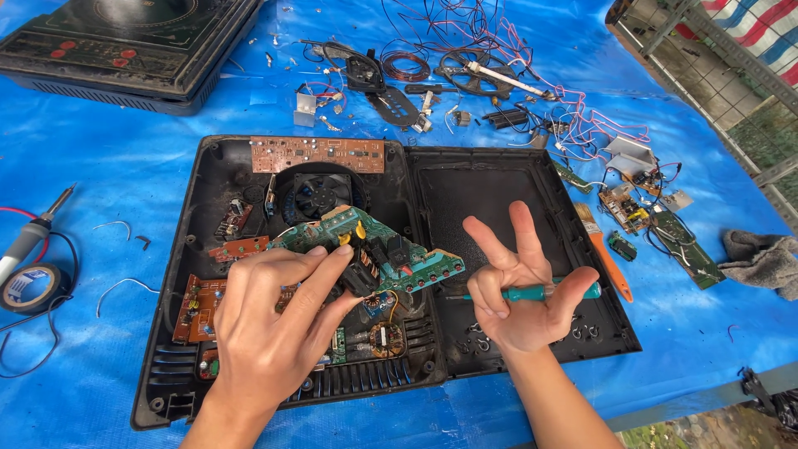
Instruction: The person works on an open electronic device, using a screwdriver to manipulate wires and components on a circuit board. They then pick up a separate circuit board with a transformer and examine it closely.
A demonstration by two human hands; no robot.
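My left hand (270,320) grips a green circuit board (378,245) with yellow and black parts, lifted and tilted over the opened black appliance base (174,333). My right hand (519,287) hovers over the black cover panel (490,187), fingers spread, with a teal-handled screwdriver (582,291) pinched between thumb and index finger. Inside the base sit a round black fan (320,193), a long brown circuit board (316,154) along the far edge and smaller brown boards (195,308) at the left.
On the blue tarp (133,166) lie a soldering iron (29,237) and tape roll (33,287) at left, another black cooktop (125,46) far left, tangled wires and parts (465,75) at the back, an orange-handled brush (603,249), small boards (657,220) and a grey rag (761,258) right.
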